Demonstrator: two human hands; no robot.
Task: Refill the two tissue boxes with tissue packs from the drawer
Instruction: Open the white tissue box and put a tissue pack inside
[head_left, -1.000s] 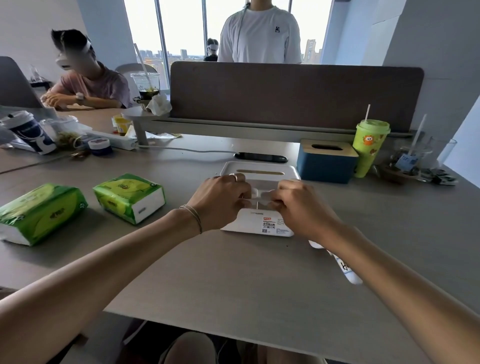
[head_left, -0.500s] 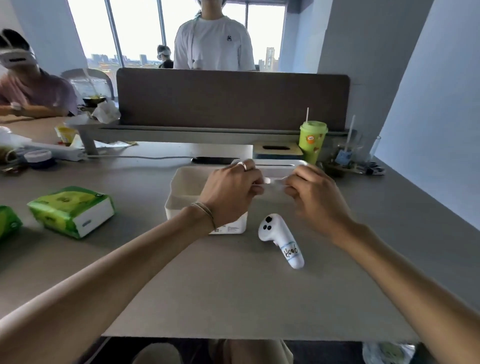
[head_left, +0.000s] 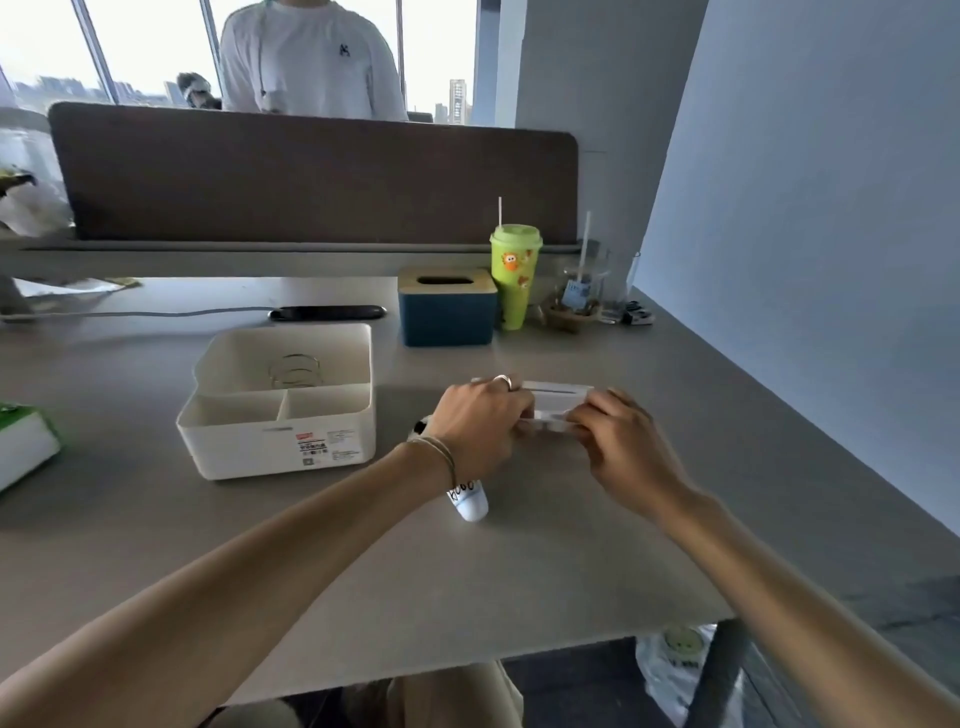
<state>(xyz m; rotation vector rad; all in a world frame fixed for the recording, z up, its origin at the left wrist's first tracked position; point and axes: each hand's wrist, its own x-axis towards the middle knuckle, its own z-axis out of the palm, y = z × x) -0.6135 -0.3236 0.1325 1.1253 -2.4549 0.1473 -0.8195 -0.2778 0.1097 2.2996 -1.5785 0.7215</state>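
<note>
Far left edge of the desk (head_left: 571, 571): a green tissue pack (head_left: 23, 441), only partly seen, waiting

Middle of the desk: white tissue box (head_left: 280, 405), open on top, no lid, a wire spring (head_left: 295, 370) inside, no tissues in it

Just right of it: left hand (head_left: 475, 428), fingers curled shut on the left end of the white lid (head_left: 558, 397), a white controller (head_left: 467, 499) half hidden under the wrist

Lid between both hands, flat, low over the desk, right of the box; touching the desk or not, cannot tell

Right hand (head_left: 623, 447), fingers closed on the right end of the lid

Back edge: blue tissue box (head_left: 447, 306) with its wooden lid on, close beside a green cup (head_left: 514, 275)

Could go wrong: lid set down on the controller, then wobbling or sliding off; a bump from the left wrist rolling the controller away; lid put too near the right edge and falling off
</note>
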